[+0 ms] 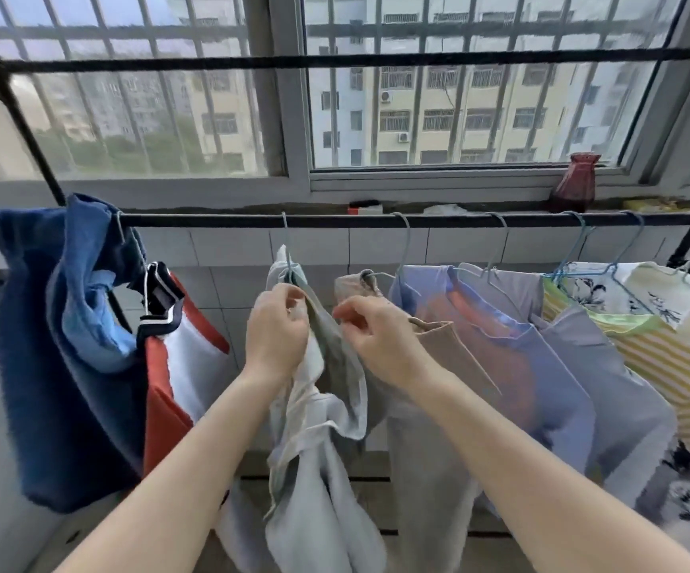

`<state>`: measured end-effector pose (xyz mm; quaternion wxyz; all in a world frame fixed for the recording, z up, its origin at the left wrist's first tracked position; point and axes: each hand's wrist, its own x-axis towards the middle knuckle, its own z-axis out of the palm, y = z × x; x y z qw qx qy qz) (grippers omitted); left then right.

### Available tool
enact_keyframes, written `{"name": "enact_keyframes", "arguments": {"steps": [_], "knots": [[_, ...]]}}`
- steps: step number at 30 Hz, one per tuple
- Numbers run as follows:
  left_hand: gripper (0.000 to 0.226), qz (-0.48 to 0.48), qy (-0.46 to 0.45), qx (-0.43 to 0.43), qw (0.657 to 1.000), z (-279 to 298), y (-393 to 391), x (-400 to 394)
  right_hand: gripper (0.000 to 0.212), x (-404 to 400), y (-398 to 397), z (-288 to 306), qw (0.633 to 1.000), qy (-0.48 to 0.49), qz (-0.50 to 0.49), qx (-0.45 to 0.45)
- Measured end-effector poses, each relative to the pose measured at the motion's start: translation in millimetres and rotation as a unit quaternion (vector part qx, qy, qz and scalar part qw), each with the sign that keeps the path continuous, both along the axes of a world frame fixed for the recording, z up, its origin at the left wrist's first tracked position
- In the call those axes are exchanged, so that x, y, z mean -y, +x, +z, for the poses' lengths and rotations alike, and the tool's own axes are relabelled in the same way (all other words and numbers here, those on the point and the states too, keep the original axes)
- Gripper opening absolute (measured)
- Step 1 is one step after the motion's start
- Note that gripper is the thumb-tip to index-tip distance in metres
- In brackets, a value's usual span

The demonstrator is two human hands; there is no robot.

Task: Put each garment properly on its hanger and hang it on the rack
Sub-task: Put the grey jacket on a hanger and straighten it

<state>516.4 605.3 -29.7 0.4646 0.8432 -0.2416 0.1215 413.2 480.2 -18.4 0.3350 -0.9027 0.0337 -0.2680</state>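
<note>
A pale grey garment [318,469] hangs from a thin blue hanger [287,250] hooked over the black rack bar [219,220]. My left hand [277,337] grips the garment's upper left edge just below the hanger. My right hand [376,341] pinches the fabric at its upper right side. Both hands sit close together near the garment's neck. The lower part of the hanger is hidden inside the cloth.
Left on the bar hang a dark blue garment [58,366] and a red-white one [178,366]. To the right hang a beige garment [438,345], a lilac shirt [541,366], a yellow striped top [673,366]. A red vase [576,181] stands on the windowsill.
</note>
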Motion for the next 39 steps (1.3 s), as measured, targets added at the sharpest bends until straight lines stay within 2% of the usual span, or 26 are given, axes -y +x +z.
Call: {"name": "enact_keyframes", "arguments": {"steps": [3, 5, 7, 9, 12, 14, 17, 19, 21, 24, 27, 31, 36, 39], "knots": [[0.035, -0.033, 0.035, -0.153, 0.987, -18, 11, -33, 0.039, -22, 19, -24, 0.986, 0.016, 0.033, -0.164], [0.037, -0.102, 0.028, -0.227, 0.968, -29, 8, -49, 0.059, -35, 30, -38, 0.977, 0.03, 0.026, -0.211], [0.035, -0.155, 0.011, -0.258, 0.953, -39, 2, -57, 0.071, -46, 38, -49, 0.97, 0.052, 0.026, -0.237], [0.037, -0.18, -0.017, -0.276, 0.944, -48, 2, -60, 0.061, -52, 45, -59, 0.97, 0.062, 0.018, -0.233], [0.04, -0.193, -0.038, -0.297, 0.934, -54, 6, -58, 0.027, -45, 49, -66, 0.979, 0.016, -0.031, -0.201], [0.04, -0.205, -0.042, -0.304, 0.929, -55, 9, -57, 0.024, -33, 46, -64, 0.98, 0.008, -0.062, -0.188], [0.034, -0.191, -0.056, -0.302, 0.932, -63, 13, -52, 0.023, -9, 35, -57, 0.977, 0.014, -0.112, -0.18], [0.028, -0.149, -0.056, -0.265, 0.951, -72, 21, -46, 0.036, 4, 27, -51, 0.975, 0.023, -0.142, -0.169], [0.039, -0.099, -0.044, -0.213, 0.971, -72, 29, -41, 0.037, 15, 22, -48, 0.972, 0.036, -0.164, -0.167], [0.064, -0.035, -0.032, -0.124, 0.991, -59, 42, -30, 0.024, 26, 20, -46, 0.969, 0.033, -0.181, -0.165], [0.078, -0.009, -0.024, -0.111, 0.994, -45, 55, -13, 0.03, 29, 19, -43, 0.967, 0.025, -0.19, -0.168], [0.078, 0.008, 0.006, -0.126, 0.992, -41, 58, 6, 0.034, 29, 17, -43, 0.971, 0.015, -0.171, -0.168], [0.081, 0.042, 0.079, -0.078, 0.993, -47, 55, 7, 0.016, 37, 16, -43, 0.972, 0.005, -0.155, -0.178], [0.068, 0.055, 0.056, -0.05, 0.996, -43, 68, -6, 0.009, 42, 16, -42, 0.972, -0.014, -0.142, -0.187]]}}
